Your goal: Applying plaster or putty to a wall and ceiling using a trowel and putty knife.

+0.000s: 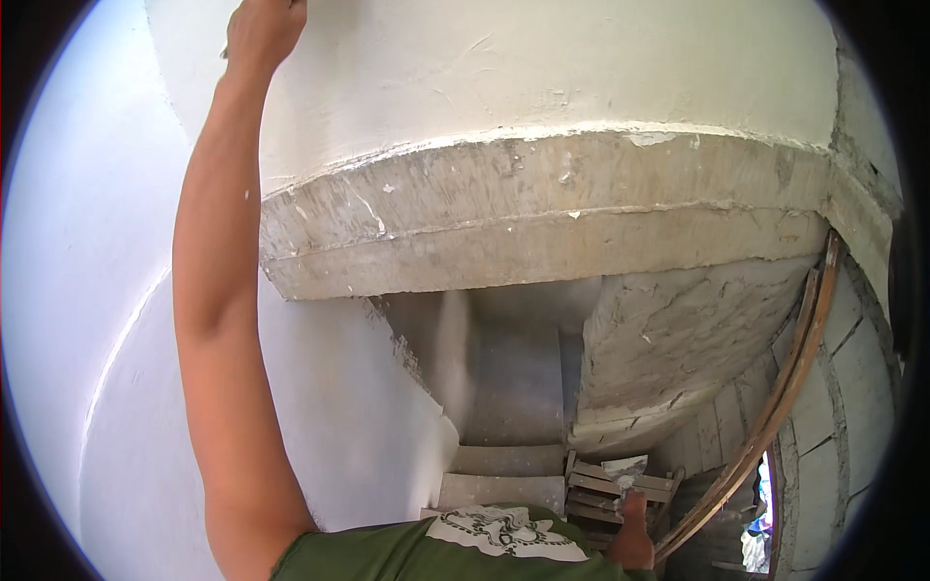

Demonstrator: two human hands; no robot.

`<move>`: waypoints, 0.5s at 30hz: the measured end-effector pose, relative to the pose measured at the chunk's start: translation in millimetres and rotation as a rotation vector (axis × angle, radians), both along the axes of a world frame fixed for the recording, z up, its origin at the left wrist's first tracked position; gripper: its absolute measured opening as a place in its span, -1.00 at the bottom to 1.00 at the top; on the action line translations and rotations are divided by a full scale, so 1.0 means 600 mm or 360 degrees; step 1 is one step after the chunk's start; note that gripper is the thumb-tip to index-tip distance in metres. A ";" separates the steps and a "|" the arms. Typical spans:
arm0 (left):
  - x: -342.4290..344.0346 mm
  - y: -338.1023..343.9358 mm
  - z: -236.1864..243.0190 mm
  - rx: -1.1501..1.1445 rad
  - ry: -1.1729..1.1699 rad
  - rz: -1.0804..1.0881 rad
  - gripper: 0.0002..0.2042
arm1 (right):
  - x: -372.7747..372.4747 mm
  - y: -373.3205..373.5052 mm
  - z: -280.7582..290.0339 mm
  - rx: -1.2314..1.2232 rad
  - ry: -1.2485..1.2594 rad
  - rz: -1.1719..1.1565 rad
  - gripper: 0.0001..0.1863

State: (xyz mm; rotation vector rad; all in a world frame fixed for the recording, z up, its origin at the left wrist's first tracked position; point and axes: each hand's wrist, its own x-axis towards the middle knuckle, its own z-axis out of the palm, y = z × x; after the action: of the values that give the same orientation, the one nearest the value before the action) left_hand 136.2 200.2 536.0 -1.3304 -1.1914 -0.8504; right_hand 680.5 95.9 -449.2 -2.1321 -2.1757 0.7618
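A pale, flat plate [626,469] is low and right of centre, just above the right hand [635,515], whose fingers look closed on its lower end; the wooden slats [591,496] lie behind it. The left hand [266,37] is raised high before the white wall [581,73], its fingers bent and partly cut off by the upper edge, so I cannot tell what they grip; a small dark bit [225,52] shows at its left side. Below the white wall runs a bare concrete beam [552,218], a ragged white line along its top edge. Under the beam are a rough grey slope [693,339] and steps [499,491]. Wooden poles [775,416] lean at the right, near the block wall [819,474]. The green shirt [378,554] fills the lower edge.
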 end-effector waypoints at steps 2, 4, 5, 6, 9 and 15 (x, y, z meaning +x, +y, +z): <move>0.006 0.021 0.007 -0.0327 -0.0103 0.0141 -0.55 | -0.017 -0.006 0.025 -0.0048 -0.0219 0.0277 -0.69; -0.034 0.023 -0.012 -0.0225 0.0180 0.0200 -0.54 | -0.074 -0.004 0.083 -0.0460 0.0758 -0.0713 -0.69; -0.051 0.016 -0.023 -0.0265 0.0097 0.0373 -0.53 | -0.102 -0.006 0.127 -0.0580 0.0982 -0.0972 -0.69; -0.070 0.018 -0.047 -0.0310 -0.0011 0.0518 -0.51 | -0.109 -0.016 0.159 -0.0613 0.1063 -0.1095 -0.69; -0.086 0.054 -0.171 -0.0153 0.0311 0.0195 -0.53 | -0.105 -0.039 0.176 -0.0664 0.1092 -0.1261 -0.68; -0.049 0.010 -0.348 -0.0426 0.0324 0.0120 -0.51 | -0.120 0.000 0.182 -0.0614 0.1047 -0.1147 -0.65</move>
State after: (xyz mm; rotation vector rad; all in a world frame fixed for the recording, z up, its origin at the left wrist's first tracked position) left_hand 106.8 206.1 327.4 -1.5373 -1.2148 -0.4999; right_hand 608.2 95.8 -339.8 -2.1227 -0.9094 1.5586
